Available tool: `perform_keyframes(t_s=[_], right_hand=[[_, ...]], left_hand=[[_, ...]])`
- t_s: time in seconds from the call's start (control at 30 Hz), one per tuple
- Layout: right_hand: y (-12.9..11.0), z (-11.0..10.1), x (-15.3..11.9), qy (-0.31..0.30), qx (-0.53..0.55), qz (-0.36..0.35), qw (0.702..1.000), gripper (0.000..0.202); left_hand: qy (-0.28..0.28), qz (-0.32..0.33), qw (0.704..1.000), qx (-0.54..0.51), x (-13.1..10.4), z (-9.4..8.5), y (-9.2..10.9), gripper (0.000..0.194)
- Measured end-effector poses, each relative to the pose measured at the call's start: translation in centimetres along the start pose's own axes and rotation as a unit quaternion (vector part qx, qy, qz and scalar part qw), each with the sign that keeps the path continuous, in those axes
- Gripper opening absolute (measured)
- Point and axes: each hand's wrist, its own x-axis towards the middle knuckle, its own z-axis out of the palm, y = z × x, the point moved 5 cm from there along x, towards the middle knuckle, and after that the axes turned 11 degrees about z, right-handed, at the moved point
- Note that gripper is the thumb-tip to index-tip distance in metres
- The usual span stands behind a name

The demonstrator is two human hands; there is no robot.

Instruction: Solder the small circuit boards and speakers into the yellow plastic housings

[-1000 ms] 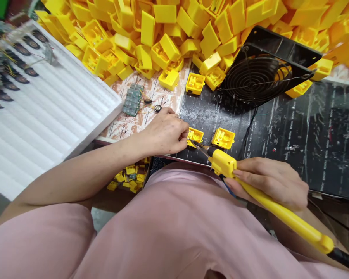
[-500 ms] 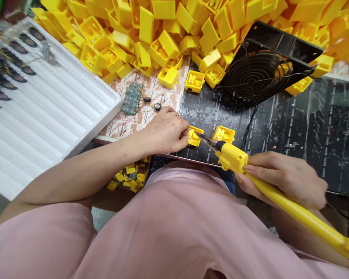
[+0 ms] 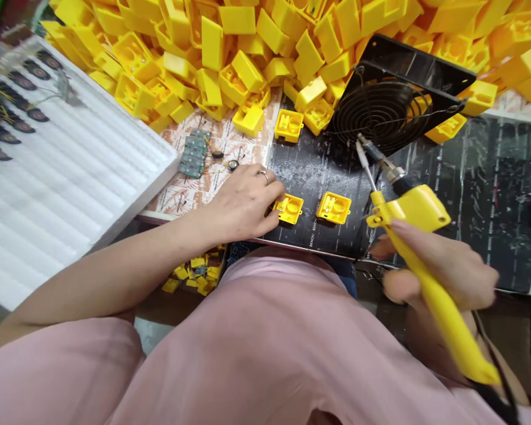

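Note:
My left hand [image 3: 252,198] rests on the bench with its fingertips closed on the left edge of a small open yellow case [image 3: 289,209]. Just right of it lies a second open case [image 3: 334,208], which nothing touches. My right hand [image 3: 446,262] is wrapped round a yellow soldering tool [image 3: 418,209], blurred by motion. The tool's metal tips point up and left, in front of the black fan and apart from both cases.
A black fan [image 3: 380,112] stands behind the cases, before a large heap of yellow cases [image 3: 212,44]. A green circuit board panel [image 3: 194,154] lies left of my left hand. Further left is a white foam tray [image 3: 84,171] with round wired parts.
The soldering tool has swung up and right, away from the left case, turning in my right hand. My left hand remains at that case, its fingers a little more spread.

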Motion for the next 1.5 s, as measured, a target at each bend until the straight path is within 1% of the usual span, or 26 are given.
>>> perform_keyframes(t_s=[0.07, 0.1, 0.17, 0.23, 0.3, 0.37, 0.43, 0.53, 0.6, 0.67, 0.73, 0.8, 0.83, 0.87, 0.9, 0.97, 1.0, 1.03, 1.1, 1.17, 1.23, 1.3, 1.33, 1.4, 1.43, 1.5], right_hand=[[-0.6, 1.2, 1.0, -0.017, -0.067, -0.061, 0.996, 0.032], [-0.6, 1.9, 1.4, -0.021, -0.094, -0.088, 0.991, 0.026], [0.2, 3.2, 2.2, -0.036, -0.113, -0.106, 0.987, 0.025], [1.3, 4.4, 2.7, -0.051, -0.095, -0.106, 0.989, 0.030], [2.2, 5.4, 3.0, -0.067, -0.084, -0.113, 0.988, 0.032], [2.3, 5.9, 3.3, -0.073, -0.089, -0.128, 0.985, 0.031], [2.2, 6.1, 4.0, -0.064, -0.097, -0.123, 0.986, 0.033], [2.0, 7.3, 5.9, -0.059, -0.091, -0.094, 0.990, 0.032], [2.1, 8.7, 7.3, -0.082, -0.099, -0.085, 0.988, 0.024], [1.9, 9.7, 8.0, -0.095, -0.135, -0.109, 0.980, 0.018], [1.4, 9.6, 7.6, -0.112, -0.135, -0.139, 0.975, 0.015], [0.4, 8.6, 6.0, -0.155, -0.077, -0.183, 0.968, 0.014], [0.1, 7.8, 5.2, -0.179, -0.035, -0.177, 0.967, 0.014], [0.1, 6.8, 4.6, -0.176, 0.000, -0.146, 0.973, 0.016], [0.2, 6.0, 4.2, -0.162, -0.001, -0.118, 0.980, 0.020], [0.8, 4.9, 4.2, -0.120, -0.006, -0.070, 0.990, 0.037], [1.1, 4.7, 4.5, -0.096, -0.018, -0.063, 0.993, 0.045], [1.2, 4.8, 5.0, -0.077, -0.032, -0.065, 0.994, 0.050], [1.2, 5.6, 6.3, -0.052, -0.064, -0.091, 0.992, 0.052], [1.1, 6.8, 7.5, -0.047, -0.097, -0.118, 0.987, 0.047], [1.1, 8.0, 8.4, -0.046, -0.113, -0.135, 0.983, 0.044], [1.3, 9.1, 8.9, -0.056, -0.111, -0.144, 0.982, 0.041], [1.4, 9.5, 9.1, -0.062, -0.103, -0.144, 0.982, 0.040], [1.6, 10.5, 9.5, -0.086, -0.082, -0.138, 0.983, 0.039], [1.6, 11.0, 9.7, -0.096, -0.073, -0.137, 0.983, 0.038], [1.5, 11.7, 10.1, -0.119, -0.062, -0.143, 0.981, 0.037]], left_hand=[[0.054, 0.004, 0.998, -0.010, -0.9, -0.7, -0.3, 0.036], [0.070, 0.011, 0.997, -0.030, -1.3, -0.8, -0.5, 0.042], [0.072, 0.034, 0.994, -0.076, -2.0, -0.3, -0.7, 0.045], [0.066, 0.046, 0.992, -0.099, -2.6, 0.7, -0.7, 0.044], [0.081, 0.049, 0.991, -0.099, -2.9, 1.7, -0.4, 0.041], [0.098, 0.055, 0.989, -0.094, -3.2, 2.4, 0.3, 0.033], [0.097, 0.072, 0.988, -0.091, -3.5, 2.8, 1.4, 0.026], [0.089, 0.096, 0.988, -0.077, -3.8, 2.6, 2.5, 0.023], [0.111, 0.103, 0.986, -0.063, -4.0, 2.1, 2.6, 0.022], [0.148, 0.098, 0.983, -0.054, -4.6, 1.3, 2.1, 0.021], [0.183, 0.077, 0.979, -0.054, -5.4, 0.5, 1.0, 0.022], [0.190, 0.045, 0.979, -0.064, -6.1, 0.0, -0.1, 0.023], [0.185, 0.029, 0.980, -0.067, -6.4, 0.0, -0.6, 0.024], [0.179, 0.015, 0.981, -0.069, -6.5, 0.1, -0.9, 0.024], [0.174, 0.005, 0.982, -0.069, -6.4, 0.4, -1.0, 0.025], [0.167, 0.000, 0.984, -0.066, -5.7, 1.1, -0.5, 0.027], [0.162, 0.003, 0.985, -0.061, -5.0, 1.6, 0.1, 0.028], [0.154, 0.010, 0.987, -0.054, -4.3, 2.2, 0.8, 0.029], [0.135, 0.031, 0.990, -0.036, -3.1, 2.9, 2.1, 0.032], [0.139, 0.046, 0.989, -0.029, -2.6, 2.5, 2.4, 0.036], [0.161, 0.022, 0.986, -0.029, -3.2, 0.9, 0.9, 0.034], [0.163, -0.052, 0.985, -0.004, -4.6, -1.3, -2.1, 0.034], [0.145, -0.098, 0.984, 0.026, -5.4, -2.3, -3.8, 0.036], [0.080, -0.159, 0.980, 0.085, -6.6, -3.4, -6.6, 0.035], [0.046, -0.175, 0.977, 0.112, -6.9, -3.5, -7.6, 0.033], [-0.015, -0.184, 0.971, 0.151, -7.0, -2.7, -8.7, 0.027]])
